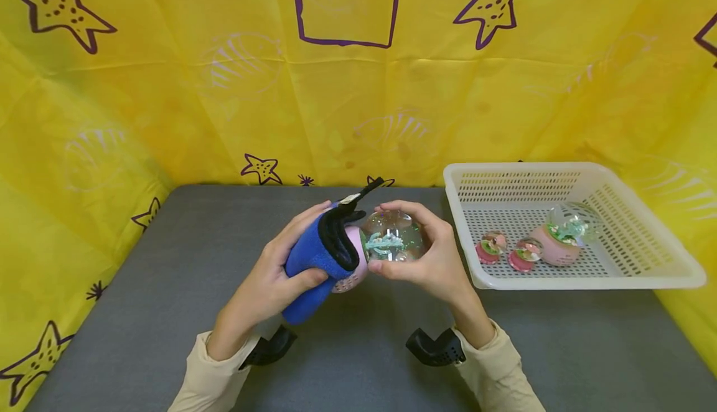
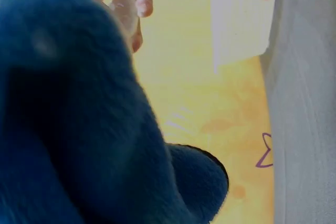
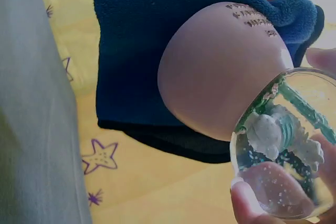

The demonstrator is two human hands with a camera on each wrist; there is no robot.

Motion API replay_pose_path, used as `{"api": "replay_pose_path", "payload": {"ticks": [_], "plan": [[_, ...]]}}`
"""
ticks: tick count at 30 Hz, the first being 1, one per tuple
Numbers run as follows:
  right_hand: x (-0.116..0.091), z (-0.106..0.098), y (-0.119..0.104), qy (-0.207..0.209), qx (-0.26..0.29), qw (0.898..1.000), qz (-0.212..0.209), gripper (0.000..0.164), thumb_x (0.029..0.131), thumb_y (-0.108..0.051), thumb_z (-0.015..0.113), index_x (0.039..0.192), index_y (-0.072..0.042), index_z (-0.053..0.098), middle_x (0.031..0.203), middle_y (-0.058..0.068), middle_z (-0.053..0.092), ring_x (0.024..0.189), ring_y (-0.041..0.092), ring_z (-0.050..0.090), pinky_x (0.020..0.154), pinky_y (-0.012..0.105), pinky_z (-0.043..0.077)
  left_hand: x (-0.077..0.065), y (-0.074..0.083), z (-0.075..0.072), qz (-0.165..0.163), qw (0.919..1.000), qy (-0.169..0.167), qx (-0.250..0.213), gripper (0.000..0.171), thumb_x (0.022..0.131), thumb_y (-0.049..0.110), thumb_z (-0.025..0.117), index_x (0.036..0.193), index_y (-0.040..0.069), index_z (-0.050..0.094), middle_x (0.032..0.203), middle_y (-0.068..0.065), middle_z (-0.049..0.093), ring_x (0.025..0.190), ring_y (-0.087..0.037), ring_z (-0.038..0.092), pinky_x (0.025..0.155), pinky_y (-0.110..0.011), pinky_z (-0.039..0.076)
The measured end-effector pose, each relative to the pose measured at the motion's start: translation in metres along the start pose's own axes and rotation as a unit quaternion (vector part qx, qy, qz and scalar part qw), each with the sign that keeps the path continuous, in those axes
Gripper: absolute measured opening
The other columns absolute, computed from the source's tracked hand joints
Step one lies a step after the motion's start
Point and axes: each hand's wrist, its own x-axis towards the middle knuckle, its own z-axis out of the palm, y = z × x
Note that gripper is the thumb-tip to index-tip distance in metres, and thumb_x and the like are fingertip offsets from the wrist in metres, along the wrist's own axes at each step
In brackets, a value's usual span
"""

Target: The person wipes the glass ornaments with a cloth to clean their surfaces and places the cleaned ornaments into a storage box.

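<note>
Between both hands a snow globe (image 1: pixel 392 238) is tilted on its side, its clear dome to the right and its pink base (image 3: pixel 220 72) to the left. Inside the dome a green cactus and a white figure show in the right wrist view. My right hand (image 1: pixel 442 256) grips the dome with fingers and thumb. A blue cloth (image 1: pixel 310 262) with black edging wraps part of the base, and my left hand (image 1: pixel 277 275) holds it there, thumb in front. In the left wrist view the cloth (image 2: pixel 89 108) covers most of the scene.
At the right of the grey table (image 1: pixel 140 312) stands a white plastic basket (image 1: pixel 633 275). It holds a larger pink snow globe (image 1: pixel 554 247) lying tilted and two small ones, a left one (image 1: pixel 488 249) and a right one (image 1: pixel 522 257). Yellow patterned cloth (image 1: pixel 336 101) hangs behind.
</note>
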Motion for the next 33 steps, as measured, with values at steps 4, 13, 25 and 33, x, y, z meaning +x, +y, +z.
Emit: {"api": "replay_pose_path", "payload": {"ticks": [4, 13, 25, 33], "plan": [[0.000, 0.001, 0.001, -0.006, -0.061, 0.998, -0.026, 0.071, 0.058, 0.002, 0.089, 0.124, -0.006, 0.063, 0.121, 0.011, 0.067, 0.100, 0.023, 0.066, 0.078, 0.029, 0.059, 0.000, 0.000, 0.003, -0.024, 0.9989, 0.031, 0.026, 0.054, 0.094, 0.019, 0.067, 0.145, 0.022, 0.050, 0.142, 0.001, 0.057, 0.114, -0.017, 0.060, 0.088, -0.039, 0.053], [0.002, 0.011, 0.004, -0.019, -0.139, 0.988, -0.072, 0.073, 0.054, -0.011, 0.094, 0.121, -0.007, 0.065, 0.121, 0.008, 0.069, 0.108, 0.020, 0.065, 0.086, 0.028, 0.055, 0.001, 0.004, 0.007, -0.074, 0.9953, 0.015, 0.061, 0.056, 0.092, 0.017, 0.069, 0.143, 0.022, 0.048, 0.139, 0.000, 0.056, 0.111, -0.019, 0.060, 0.088, -0.041, 0.053], [0.000, 0.013, 0.005, -0.034, -0.190, 0.976, -0.095, 0.073, 0.054, -0.020, 0.096, 0.120, -0.011, 0.065, 0.122, 0.003, 0.068, 0.114, 0.017, 0.064, 0.097, 0.026, 0.050, 0.004, -0.002, 0.014, -0.097, 0.9918, 0.061, 0.057, 0.042, 0.091, 0.015, 0.072, 0.129, 0.015, 0.056, 0.121, -0.007, 0.067, 0.099, -0.023, 0.065, 0.080, -0.042, 0.054], [-0.001, 0.016, 0.004, -0.067, -0.151, 0.980, -0.114, 0.072, 0.058, -0.026, 0.095, 0.122, -0.011, 0.064, 0.122, 0.005, 0.068, 0.109, 0.015, 0.064, 0.084, 0.021, 0.053, 0.001, 0.003, 0.000, -0.154, 0.9875, -0.025, -0.022, 0.041, 0.096, 0.023, 0.064, 0.133, 0.017, 0.050, 0.113, -0.010, 0.064, 0.094, -0.025, 0.063, 0.074, -0.038, 0.055]]}}
